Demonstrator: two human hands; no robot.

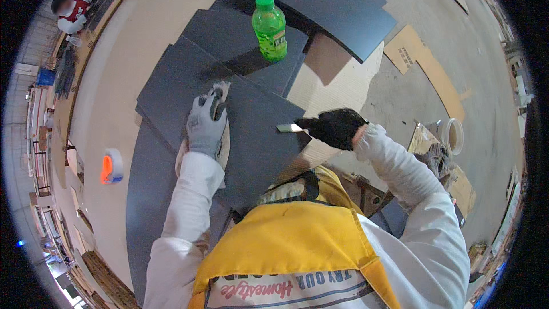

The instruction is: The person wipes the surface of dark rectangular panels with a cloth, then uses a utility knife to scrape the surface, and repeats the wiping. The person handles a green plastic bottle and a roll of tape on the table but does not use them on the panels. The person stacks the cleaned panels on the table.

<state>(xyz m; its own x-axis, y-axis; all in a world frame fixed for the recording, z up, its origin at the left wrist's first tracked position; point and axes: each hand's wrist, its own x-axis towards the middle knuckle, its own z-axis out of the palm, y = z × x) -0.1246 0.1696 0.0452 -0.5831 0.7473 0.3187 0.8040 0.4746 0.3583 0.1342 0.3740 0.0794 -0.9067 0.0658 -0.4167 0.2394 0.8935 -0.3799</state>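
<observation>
My left hand [206, 125], in a grey work glove with dark fingertips, holds a pale cloth [224, 146] against a dark grey panel [259, 154]. Part of the cloth shows past the fingers and along the wrist. In a black glove, my right hand [339, 128] grips a small flat blade, perhaps a scraper [289, 128]; its handle is hidden in the fist. The blade is over the panel's right side, and I cannot tell whether it touches. Beyond both hands, a green plastic bottle [269, 30] stands upright on another dark panel [240, 38].
More dark panels [326, 0] overlap at the far side, above corrugated cardboard [339, 81]. A tape roll [112, 166] sits on the pale tabletop [96, 120] at left. On the right are cardboard pieces [433, 81] and a plastic tub [453, 136]. A person [73, 10] is at far left.
</observation>
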